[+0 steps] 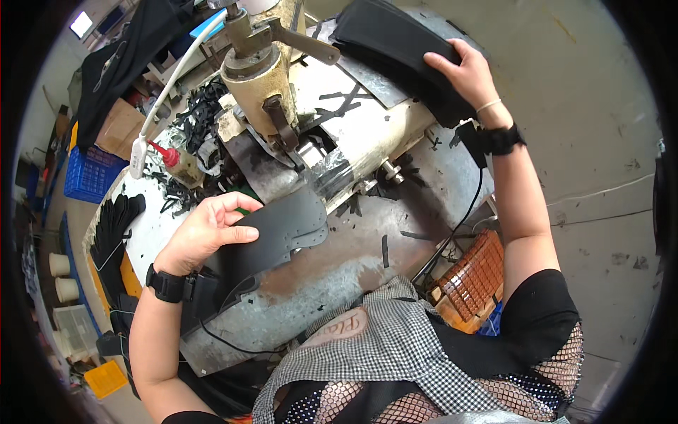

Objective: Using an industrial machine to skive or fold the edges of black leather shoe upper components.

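Scuffed grey metal table (367,261) carries a worn cream-coloured cutting machine (282,92), black scraps littered around it. Left hand (205,233) pinches a flat black leather cut piece (282,233), fingers closed on its edge; its long axis runs toward three o'clock, nearer the machine. Right hand (470,71), at one o'clock, grips a stack of black leather sheets (395,42).

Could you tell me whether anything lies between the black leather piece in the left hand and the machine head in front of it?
Nothing visible does. The left hand holds the black leather piece just below the machine head, with only the bare metal table and thin black scraps nearby. The right hand rests on a black stack, off to the side.
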{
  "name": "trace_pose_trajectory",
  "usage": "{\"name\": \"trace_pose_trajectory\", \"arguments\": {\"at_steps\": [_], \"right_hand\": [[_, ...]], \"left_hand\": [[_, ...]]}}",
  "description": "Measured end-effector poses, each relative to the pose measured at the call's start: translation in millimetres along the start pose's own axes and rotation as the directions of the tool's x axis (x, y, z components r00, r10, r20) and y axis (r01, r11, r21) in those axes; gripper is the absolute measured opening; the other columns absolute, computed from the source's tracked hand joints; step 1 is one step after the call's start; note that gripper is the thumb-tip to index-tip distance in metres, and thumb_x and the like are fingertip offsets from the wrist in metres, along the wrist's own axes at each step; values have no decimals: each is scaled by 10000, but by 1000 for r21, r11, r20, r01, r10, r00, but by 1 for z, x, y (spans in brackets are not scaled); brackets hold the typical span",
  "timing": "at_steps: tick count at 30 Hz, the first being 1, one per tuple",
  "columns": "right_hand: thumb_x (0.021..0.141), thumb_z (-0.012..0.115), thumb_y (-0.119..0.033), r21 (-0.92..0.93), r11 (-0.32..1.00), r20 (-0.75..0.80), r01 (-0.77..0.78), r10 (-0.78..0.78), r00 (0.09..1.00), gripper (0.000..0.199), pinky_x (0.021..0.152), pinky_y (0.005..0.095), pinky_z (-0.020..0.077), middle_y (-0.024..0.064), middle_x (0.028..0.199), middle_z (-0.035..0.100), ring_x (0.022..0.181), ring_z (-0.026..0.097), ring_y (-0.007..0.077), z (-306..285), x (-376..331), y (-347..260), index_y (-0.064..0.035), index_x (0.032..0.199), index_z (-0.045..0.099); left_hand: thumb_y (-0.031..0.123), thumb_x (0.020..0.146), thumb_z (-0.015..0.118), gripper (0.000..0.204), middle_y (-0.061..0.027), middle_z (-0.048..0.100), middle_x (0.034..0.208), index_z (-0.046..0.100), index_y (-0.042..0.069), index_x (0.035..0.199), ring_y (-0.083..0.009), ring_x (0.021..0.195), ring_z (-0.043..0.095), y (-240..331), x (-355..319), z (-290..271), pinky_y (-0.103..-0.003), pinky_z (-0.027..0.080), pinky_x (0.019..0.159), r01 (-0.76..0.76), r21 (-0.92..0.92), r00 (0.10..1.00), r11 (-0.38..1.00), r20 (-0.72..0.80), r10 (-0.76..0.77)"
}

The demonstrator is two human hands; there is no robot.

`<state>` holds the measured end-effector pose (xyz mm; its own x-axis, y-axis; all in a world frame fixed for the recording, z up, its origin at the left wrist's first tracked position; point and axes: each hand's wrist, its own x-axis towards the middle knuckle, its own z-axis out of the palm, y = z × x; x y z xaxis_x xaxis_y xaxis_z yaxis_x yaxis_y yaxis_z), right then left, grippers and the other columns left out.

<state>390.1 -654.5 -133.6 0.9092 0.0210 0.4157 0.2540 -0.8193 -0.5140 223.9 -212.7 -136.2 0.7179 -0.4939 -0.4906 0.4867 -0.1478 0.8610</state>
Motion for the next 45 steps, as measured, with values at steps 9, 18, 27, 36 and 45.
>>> {"name": "trace_pose_trajectory", "arguments": {"at_steps": [9, 18, 27, 36, 45], "right_hand": [[822, 728, -342, -324, 838, -230, 439, -520, 823, 401, 879, 414, 461, 155, 1058, 617, 996, 570, 343, 11, -22, -9, -90, 1124, 652], [652, 783, -167, 125, 630, 158, 767, -776, 611, 585, 889, 405, 455, 119, 1204, 557, 1048, 555, 308, 60, -125, -100, -157, 1215, 624], [724, 681, 36, 68, 798, 143, 599, -602, 785, 247, 899, 352, 455, 81, 978, 678, 964, 602, 257, -15, -53, -43, -52, 955, 700], [825, 760, -259, -54, 985, 164, -161, 168, 972, 379, 799, 277, 502, 52, 920, 682, 854, 631, 151, -45, 1, 25, -24, 1109, 672], [640, 764, -47, 103, 680, 192, 726, -730, 656, 547, 1002, 436, 424, 107, 1295, 539, 1201, 497, 327, 57, -104, -99, -151, 1167, 657]], "left_hand": [[50, 872, 689, 205, -20, 687, 973, 598, 4, 1049, -55, 831, 637, -5, -1, -8, -207, 511, 794, -41, 16, 999, 999, -8, 41], [106, 885, 694, 196, -22, 694, 894, 614, -1, 1027, -55, 764, 635, -3, 13, -6, -203, 507, 727, -72, 13, 995, 997, -73, 73], [81, 834, 731, 251, -25, 704, 898, 636, -14, 1046, -59, 780, 648, 6, 13, -3, -193, 504, 756, -31, 117, 998, 993, -45, 37], [81, 853, 711, 215, -39, 710, 907, 638, -18, 1029, -68, 793, 650, 1, -1, -9, -205, 506, 768, -7, 74, 999, 997, -43, 10], [115, 812, 765, 289, 59, 597, 667, 483, 93, 873, 1, 594, 516, -1, 33, 3, -157, 372, 531, -115, 51, 977, 992, -176, 122]]}}
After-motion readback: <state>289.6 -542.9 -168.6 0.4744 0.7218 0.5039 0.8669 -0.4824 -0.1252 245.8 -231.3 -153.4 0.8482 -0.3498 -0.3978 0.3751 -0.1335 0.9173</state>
